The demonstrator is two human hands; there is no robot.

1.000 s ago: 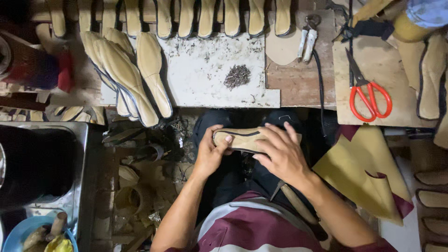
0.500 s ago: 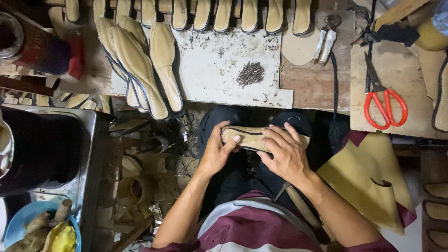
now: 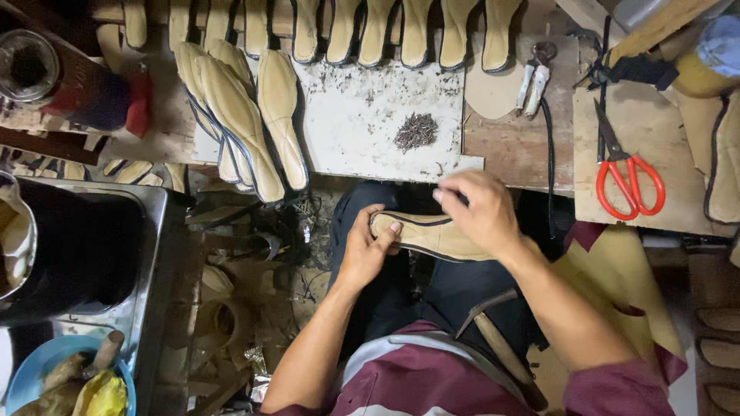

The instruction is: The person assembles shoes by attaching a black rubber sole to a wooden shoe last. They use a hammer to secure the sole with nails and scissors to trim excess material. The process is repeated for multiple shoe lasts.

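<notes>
- Down at the lap, the left hand point(image 3: 366, 250) clasps the tan shoe sole's point(image 3: 432, 235) end, thumb on top.
- Right hand point(image 3: 478, 212) hovers above it — fingertips pinched, contents unclear.

Materials at the bench, matt mostly

Tan matt leather-like insole point(image 3: 432, 235) with dark edging; scuffed white board point(image 3: 362, 131) at 12 o'clock; glossy orange plastic-handled metal scissors point(image 3: 626, 173) at 2.
</notes>
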